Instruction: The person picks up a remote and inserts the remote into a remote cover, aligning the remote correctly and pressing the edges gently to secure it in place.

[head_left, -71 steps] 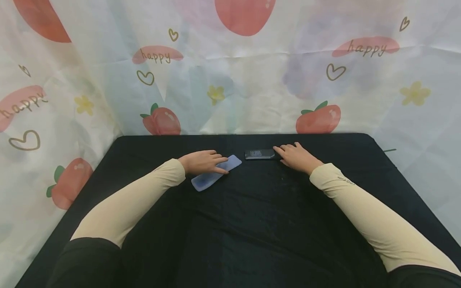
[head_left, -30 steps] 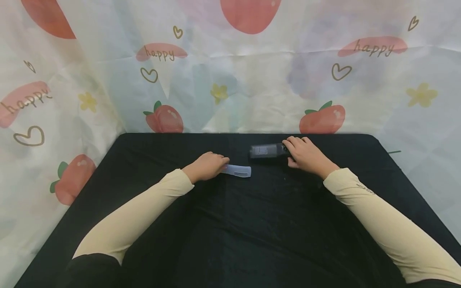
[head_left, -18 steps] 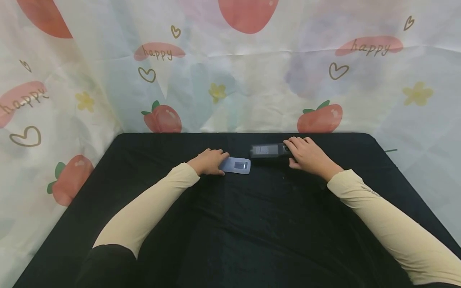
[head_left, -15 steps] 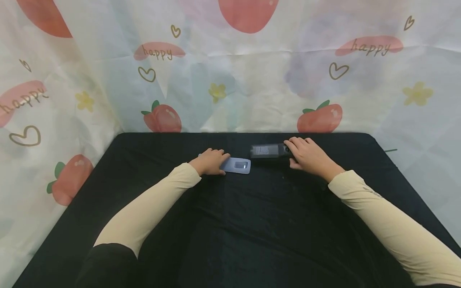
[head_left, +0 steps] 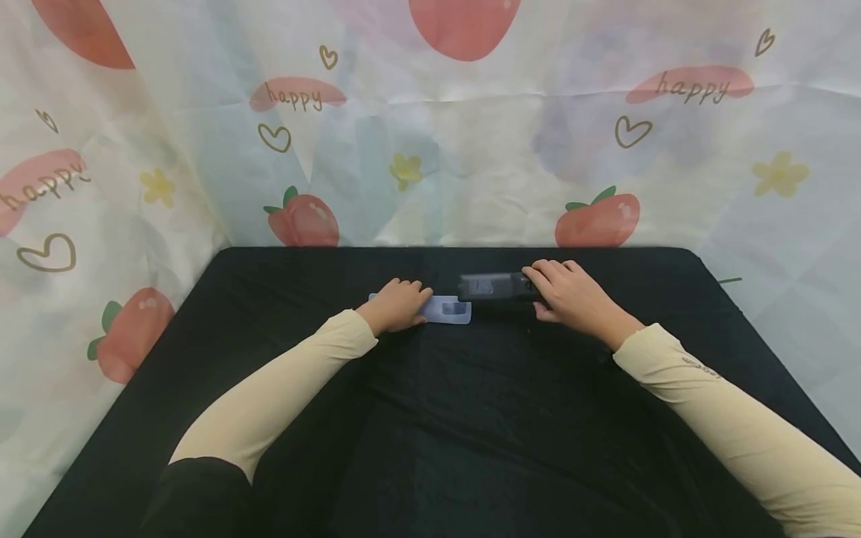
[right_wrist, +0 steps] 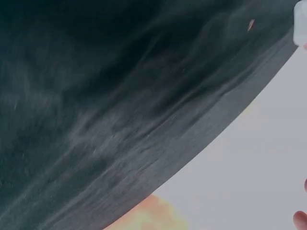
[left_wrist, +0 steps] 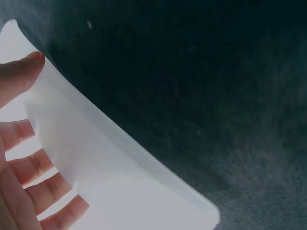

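Note:
In the head view, my left hand (head_left: 398,305) grips a long, flat, pale blue sleeve (head_left: 444,317) with a darker window near its right end. The left wrist view shows my thumb over the near edge of the sleeve (left_wrist: 110,163), which looks white there, and several fingers against its face. My right hand (head_left: 572,297) holds the right end of a long black device (head_left: 494,287) with a small printed label. The device's left end overlaps the top right corner of the sleeve; whether they touch I cannot tell. Only fingertips (right_wrist: 301,219) show at the right wrist view's edge.
Both hands are over the far part of a table under a black cloth (head_left: 471,418). A pale curtain (head_left: 471,172) printed with fruit, hearts and flowers hangs just behind the far edge and along the left side.
My right hand lifted the black device off the cloth, then brought it left and slightly down over the sleeve's corner. My left hand picked up the slanted sleeve and turned it level.

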`<state>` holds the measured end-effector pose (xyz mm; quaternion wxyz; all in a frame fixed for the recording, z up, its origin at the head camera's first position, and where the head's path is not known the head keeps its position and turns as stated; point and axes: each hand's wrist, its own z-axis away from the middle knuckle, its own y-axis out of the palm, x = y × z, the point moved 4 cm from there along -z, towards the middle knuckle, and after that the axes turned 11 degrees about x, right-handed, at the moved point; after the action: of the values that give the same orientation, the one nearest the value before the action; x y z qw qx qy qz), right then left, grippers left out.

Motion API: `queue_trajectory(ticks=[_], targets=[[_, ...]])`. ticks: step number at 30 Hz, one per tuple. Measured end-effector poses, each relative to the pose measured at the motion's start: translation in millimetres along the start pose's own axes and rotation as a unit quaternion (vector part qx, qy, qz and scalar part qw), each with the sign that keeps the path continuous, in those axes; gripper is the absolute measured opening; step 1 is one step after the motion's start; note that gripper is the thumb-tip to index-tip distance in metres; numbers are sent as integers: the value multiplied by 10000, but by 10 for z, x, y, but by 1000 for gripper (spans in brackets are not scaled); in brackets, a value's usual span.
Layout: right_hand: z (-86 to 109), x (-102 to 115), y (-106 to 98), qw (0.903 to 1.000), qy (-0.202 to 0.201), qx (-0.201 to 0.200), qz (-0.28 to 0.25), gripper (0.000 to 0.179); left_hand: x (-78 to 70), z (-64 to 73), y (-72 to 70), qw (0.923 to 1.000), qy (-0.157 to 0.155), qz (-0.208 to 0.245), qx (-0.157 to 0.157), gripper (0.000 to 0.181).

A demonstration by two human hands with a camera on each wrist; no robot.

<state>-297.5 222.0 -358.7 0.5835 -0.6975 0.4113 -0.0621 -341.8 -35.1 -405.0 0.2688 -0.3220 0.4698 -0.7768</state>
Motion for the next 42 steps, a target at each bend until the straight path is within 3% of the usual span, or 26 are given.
queue_trajectory(ticks=[8,18,30,42], targets=[[-58,148,-37,9998,-193,-71,-11,62,-95,70,-18,9996,-232,-91,-111,53],[-20,226,13,9994,-320,65,-88,65,-107,95,-16,9992,-343,78,-164,55],[62,229,74,9978,-441,236,-437,66,-157,52,-79,9981,-263,405,-385,47],[105,269,30,9978,-627,87,-182,68,-233,-61,-107,9974,-336,367,-530,38]])
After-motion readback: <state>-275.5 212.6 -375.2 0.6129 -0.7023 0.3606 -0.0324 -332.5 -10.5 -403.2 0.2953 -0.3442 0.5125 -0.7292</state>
